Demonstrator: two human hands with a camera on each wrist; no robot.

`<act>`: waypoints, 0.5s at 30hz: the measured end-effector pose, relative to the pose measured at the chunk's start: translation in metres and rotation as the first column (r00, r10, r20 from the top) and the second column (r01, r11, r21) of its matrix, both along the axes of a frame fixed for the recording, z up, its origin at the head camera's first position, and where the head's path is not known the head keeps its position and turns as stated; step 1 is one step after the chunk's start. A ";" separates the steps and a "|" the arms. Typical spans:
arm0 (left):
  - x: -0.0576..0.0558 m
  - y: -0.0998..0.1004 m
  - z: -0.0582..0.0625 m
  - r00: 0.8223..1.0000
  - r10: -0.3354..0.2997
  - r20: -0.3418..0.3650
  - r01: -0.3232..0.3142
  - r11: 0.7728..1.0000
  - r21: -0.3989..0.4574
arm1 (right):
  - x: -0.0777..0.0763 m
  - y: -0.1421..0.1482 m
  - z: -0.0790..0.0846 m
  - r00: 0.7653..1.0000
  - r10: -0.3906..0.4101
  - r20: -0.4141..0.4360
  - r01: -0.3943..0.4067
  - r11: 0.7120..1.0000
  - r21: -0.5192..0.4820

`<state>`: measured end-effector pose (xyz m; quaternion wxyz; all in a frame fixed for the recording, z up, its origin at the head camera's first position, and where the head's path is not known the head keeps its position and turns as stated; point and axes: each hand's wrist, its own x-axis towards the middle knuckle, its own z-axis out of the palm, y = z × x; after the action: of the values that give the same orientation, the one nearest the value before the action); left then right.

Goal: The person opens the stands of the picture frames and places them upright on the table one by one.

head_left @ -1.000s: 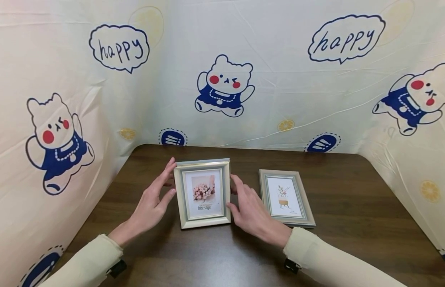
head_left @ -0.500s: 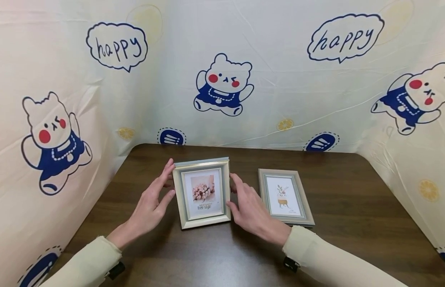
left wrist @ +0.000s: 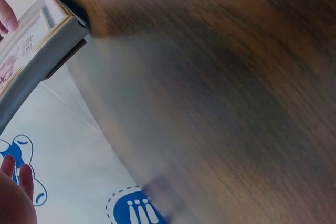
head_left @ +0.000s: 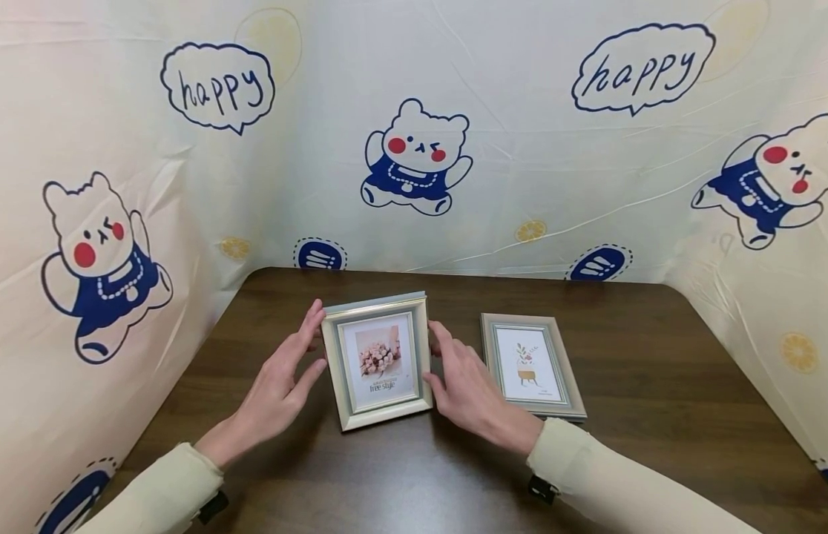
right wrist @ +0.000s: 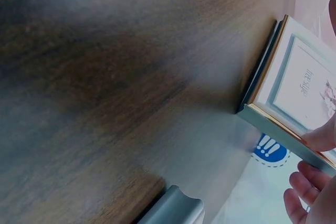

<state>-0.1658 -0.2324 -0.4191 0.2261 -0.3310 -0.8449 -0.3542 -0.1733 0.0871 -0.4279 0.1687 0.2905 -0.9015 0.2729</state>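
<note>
In the head view, a cream and silver picture frame (head_left: 380, 360) with a pink bouquet print stands upright on the table, leaning back a little. My right hand (head_left: 470, 393) pinches its right side. The right wrist view shows that thumb (right wrist: 320, 137) on the front and the fingers curled beyond the edge. My left hand (head_left: 274, 393) has its fingers and thumb spread, fingertips right by the frame's left edge. Skin of that left hand (left wrist: 13, 198) shows low in the left wrist view, where a gap separates it from the frame's side (left wrist: 39, 59).
A second picture frame (head_left: 570, 386) with a potted-plant print lies face up on the brown wooden table (head_left: 654, 356), right behind my right wrist. Printed fabric walls (head_left: 521, 148) rise along the table's back and both sides.
The bouquet frame has turned slightly; its lower edge has shifted a little toward me and to the right. Both hands keep nearly the same places, and the second frame lies still.
</note>
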 end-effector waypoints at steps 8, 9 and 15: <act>0.003 0.000 -0.002 0.994 -0.036 -0.106 0.034 0.999 -0.014 | -0.003 0.001 0.000 1.000 -0.007 0.016 0.007 1.000 -0.011; 0.003 0.000 -0.002 0.991 -0.039 -0.125 0.038 0.999 -0.018 | -0.003 0.001 0.000 1.000 -0.006 0.018 0.006 1.000 -0.013; 0.004 0.003 -0.002 0.976 -0.041 -0.215 0.035 0.999 -0.033 | -0.005 0.002 0.000 1.000 -0.004 -0.002 0.004 1.000 -0.013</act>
<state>-0.1622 -0.2295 -0.4212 0.3049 -0.3867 -0.8140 -0.3082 -0.1782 0.0889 -0.4280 0.1719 0.2877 -0.9001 0.2784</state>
